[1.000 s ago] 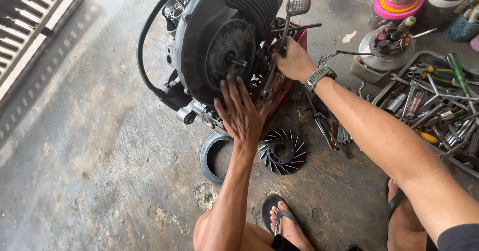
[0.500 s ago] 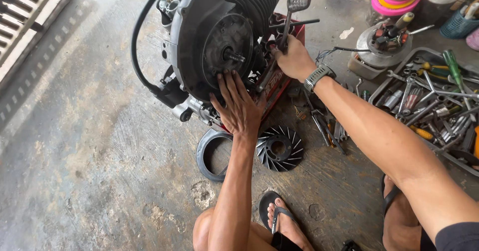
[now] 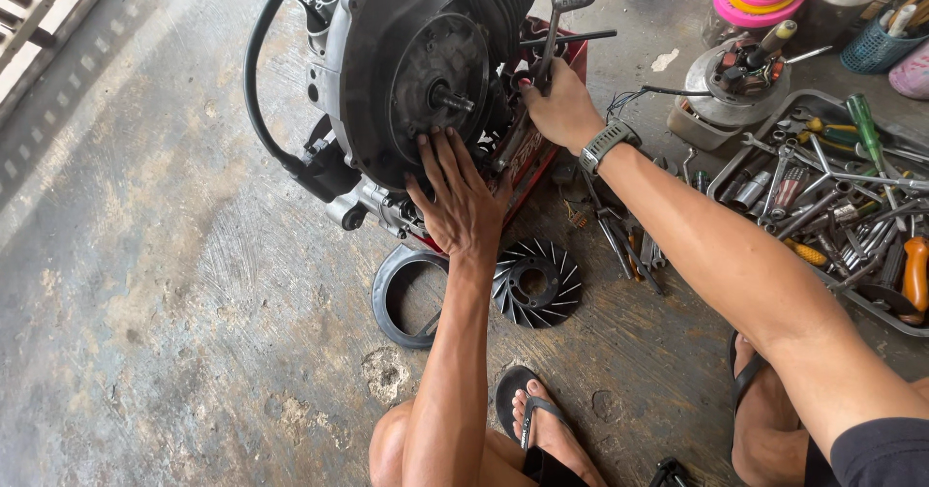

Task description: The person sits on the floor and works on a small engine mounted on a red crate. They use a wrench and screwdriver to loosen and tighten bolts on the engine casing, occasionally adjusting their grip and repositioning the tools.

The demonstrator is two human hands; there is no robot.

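A grey scooter engine [image 3: 406, 71] with a finned cylinder stands on a red stand on the concrete floor. My left hand [image 3: 463, 197] lies flat with fingers spread against the lower edge of its round side housing, just below the bare shaft. My right hand [image 3: 559, 110], with a grey watch on the wrist, is closed around the lower part of the kick-start lever [image 3: 554, 23] at the engine's right side. A black finned fan wheel [image 3: 537, 284] and a black ring cover [image 3: 406, 295] lie on the floor below my left hand.
A grey tray [image 3: 735, 163] full of wrenches and screwdrivers sits to the right, with a round stator plate [image 3: 740, 81] behind it. Loose tools lie beside the stand. Containers stand at the top right. My sandalled feet [image 3: 532, 419] are near the bottom.
My left hand has stayed pressed on the housing and my right hand has stayed at the lever. The view has shifted slightly, so the engine sits a little further left.
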